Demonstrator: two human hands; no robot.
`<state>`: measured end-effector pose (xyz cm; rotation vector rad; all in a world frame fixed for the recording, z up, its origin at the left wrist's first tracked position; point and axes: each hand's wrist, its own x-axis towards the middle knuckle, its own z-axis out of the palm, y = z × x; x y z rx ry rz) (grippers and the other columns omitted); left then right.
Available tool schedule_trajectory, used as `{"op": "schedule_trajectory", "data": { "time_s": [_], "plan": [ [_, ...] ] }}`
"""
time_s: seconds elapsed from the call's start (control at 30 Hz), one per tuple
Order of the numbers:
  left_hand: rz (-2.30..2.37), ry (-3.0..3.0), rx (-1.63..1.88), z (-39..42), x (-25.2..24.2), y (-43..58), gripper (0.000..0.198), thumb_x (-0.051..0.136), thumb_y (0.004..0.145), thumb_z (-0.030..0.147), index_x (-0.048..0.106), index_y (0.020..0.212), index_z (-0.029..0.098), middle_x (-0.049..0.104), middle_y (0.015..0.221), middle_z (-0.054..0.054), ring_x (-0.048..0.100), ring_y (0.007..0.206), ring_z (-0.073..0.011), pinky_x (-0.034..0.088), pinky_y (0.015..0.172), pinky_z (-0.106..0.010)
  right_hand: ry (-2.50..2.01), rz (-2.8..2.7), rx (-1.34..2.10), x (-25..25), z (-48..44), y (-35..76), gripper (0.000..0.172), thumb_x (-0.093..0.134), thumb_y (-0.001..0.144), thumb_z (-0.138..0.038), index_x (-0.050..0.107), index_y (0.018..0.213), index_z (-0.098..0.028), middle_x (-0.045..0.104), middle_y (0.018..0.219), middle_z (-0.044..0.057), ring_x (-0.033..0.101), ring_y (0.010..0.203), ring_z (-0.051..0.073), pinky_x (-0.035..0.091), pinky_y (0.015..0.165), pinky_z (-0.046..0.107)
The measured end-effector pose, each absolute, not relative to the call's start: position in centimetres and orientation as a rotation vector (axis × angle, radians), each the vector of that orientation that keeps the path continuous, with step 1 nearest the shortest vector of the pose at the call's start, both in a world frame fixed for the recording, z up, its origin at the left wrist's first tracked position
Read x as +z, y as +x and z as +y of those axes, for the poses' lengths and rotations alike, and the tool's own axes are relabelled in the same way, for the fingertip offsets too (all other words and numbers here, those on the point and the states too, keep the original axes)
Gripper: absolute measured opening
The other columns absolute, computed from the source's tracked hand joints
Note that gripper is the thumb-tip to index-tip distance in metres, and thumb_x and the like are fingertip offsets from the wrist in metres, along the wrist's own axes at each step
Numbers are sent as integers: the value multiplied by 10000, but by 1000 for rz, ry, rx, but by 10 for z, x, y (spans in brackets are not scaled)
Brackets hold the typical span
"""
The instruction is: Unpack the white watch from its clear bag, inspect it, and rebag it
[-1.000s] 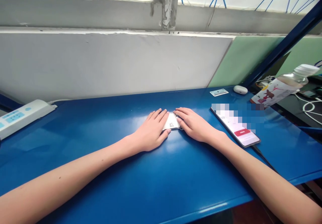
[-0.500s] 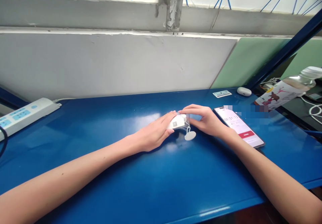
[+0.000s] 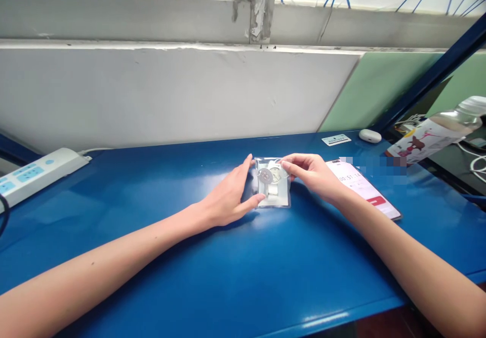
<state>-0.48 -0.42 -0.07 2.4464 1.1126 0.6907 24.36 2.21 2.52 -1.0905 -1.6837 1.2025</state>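
A clear plastic packet holding a white-strapped wristwatch (image 3: 272, 190) lies face up on the blue table. Over the watch dial, on its left, rests a round grey tag (image 3: 265, 176). My left hand (image 3: 231, 191) is open at the packet's left side, fingers stretched out and thumb spread, its thumb tip on the lower left part. At the upper right corner, my right hand (image 3: 304, 171) pinches the packet between thumb and fingers. Exactly what lies under those fingertips is hidden.
A phone (image 3: 364, 188) showing a running timer lies right of my right hand. Behind it are a small card (image 3: 336, 140) and a white earbud case (image 3: 369, 135). A tilted bottle (image 3: 433, 133) is at the right, a power strip (image 3: 41, 171) at the left.
The packet has turned over from its white side with a printed code to the watch face. My left hand has loosened from over it to its left side; my right hand now pinches its corner.
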Motion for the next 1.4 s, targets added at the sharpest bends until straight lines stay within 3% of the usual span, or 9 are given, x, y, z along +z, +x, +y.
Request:
{"op": "schedule_trajectory", "data": {
  "time_s": [0.13, 0.23, 0.37, 0.5, 0.57, 0.8, 0.97, 1.13, 1.4],
  "plan": [
    [1136, 2504, 722, -4, -1, -3, 978, 623, 904, 462, -15, 1584, 168, 159, 1642, -217, 203, 1513, -348, 303, 1191, -540, -1087, -1712, 1249, 12, 27, 242, 291, 658, 884, -401, 711, 1036, -159, 755, 933, 82, 691, 796, 189, 558, 661, 315],
    [1124, 2558, 657, -5, 2, -2, 930, 617, 909, 482, 65, 1585, 163, 138, 1649, -211, 170, 1521, -344, 289, 1201, -524, -1111, -1785, 1159, 3, 27, 239, 297, 620, 907, -361, 680, 1109, -152, 758, 931, 93, 707, 797, 202, 579, 689, 348],
    [1161, 2602, 485, -5, 1, -1, 803, 537, 946, 547, 254, 1544, 93, 191, 1627, -247, 167, 1518, -362, 287, 1195, -537, -1213, -2062, 686, -1, 22, 236, 256, 539, 948, -293, 665, 1144, -188, 749, 915, 79, 701, 844, 230, 580, 763, 411],
    [1184, 2645, 446, -4, -2, -2, 767, 469, 969, 589, 331, 1515, 68, 212, 1621, -245, 150, 1522, -360, 267, 1201, -540, -1174, -2297, 299, 0, 18, 238, 277, 494, 968, -264, 658, 1176, -183, 687, 1195, 139, 648, 1104, 289, 542, 936, 481],
    [1185, 2663, 468, -4, -3, -2, 729, 460, 979, 575, 361, 1501, 77, 240, 1614, -238, 171, 1518, -359, 278, 1195, -546, -1162, -2348, 250, 0, 18, 240, 292, 490, 971, -278, 655, 1190, -177, 625, 1302, 159, 614, 1184, 302, 525, 989, 487],
    [1202, 2625, 723, -4, -3, 0, 515, 497, 983, 402, 455, 1411, 118, 460, 1494, -223, 402, 1419, -344, 396, 1132, -553, -1070, -2472, 236, 10, 20, 250, 391, 488, 980, -337, 601, 1320, -181, 611, 1352, 178, 561, 1276, 327, 488, 1048, 549],
    [1238, 2586, 811, -5, -1, 1, 335, 558, 944, 337, 542, 1209, 133, 580, 1345, -216, 492, 1338, -327, 451, 1082, -528, -1014, -2600, 339, 16, 18, 253, 632, 572, 926, -517, 503, 1437, -152, 550, 1454, 181, 470, 1378, 343, 431, 1115, 545],
    [1269, 2560, 851, -5, 1, 1, 188, 541, 943, 301, 559, 1067, 162, 606, 1295, -200, 528, 1295, -314, 475, 1047, -520, -1092, -2601, 407, 14, 18, 252, 703, 548, 920, -582, 488, 1450, -124, 542, 1459, 204, 462, 1385, 362, 434, 1105, 569],
    [1271, 2525, 824, -6, 1, 1, 144, 536, 947, 298, 570, 1000, 169, 618, 1249, -175, 584, 1214, -288, 504, 1007, -463, -1157, -2613, 411, 18, 18, 253, 703, 521, 930, -590, 481, 1457, -126, 511, 1488, 199, 453, 1399, 342, 424, 1126, 525]
  ]
}}
